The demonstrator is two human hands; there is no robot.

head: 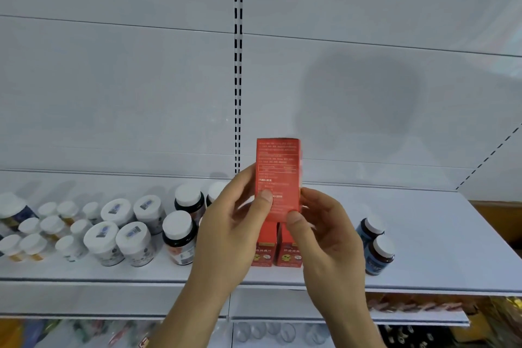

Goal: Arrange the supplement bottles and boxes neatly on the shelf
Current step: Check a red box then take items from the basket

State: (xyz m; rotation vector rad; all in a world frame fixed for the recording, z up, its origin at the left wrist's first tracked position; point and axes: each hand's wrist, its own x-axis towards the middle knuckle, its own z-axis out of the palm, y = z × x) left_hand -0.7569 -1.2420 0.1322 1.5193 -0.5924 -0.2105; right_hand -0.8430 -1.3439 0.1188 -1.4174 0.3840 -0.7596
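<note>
Both hands (282,223) hold upright red box (278,175), white print unreadable.

Upright red box (278,175) above 2 shelved red boxes (278,246).

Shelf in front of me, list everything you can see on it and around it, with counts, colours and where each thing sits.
held red box: one, red with white print, upright in the air in front of the shelf
red boxes: two visible, red, standing side by side on the shelf behind the hands
blue-label bottles: two, dark with white caps, shelf right of the boxes
dark bottles: at least three, white caps, left of the boxes, one partly hidden
wide white jars: four, white lids, two rows, left centre
small bottles: about ten, white caps, far left
shelf: one, white, with a white back panel
left hand: fingers hold the box's left edge
right hand: fingers pinch its lower right
</note>
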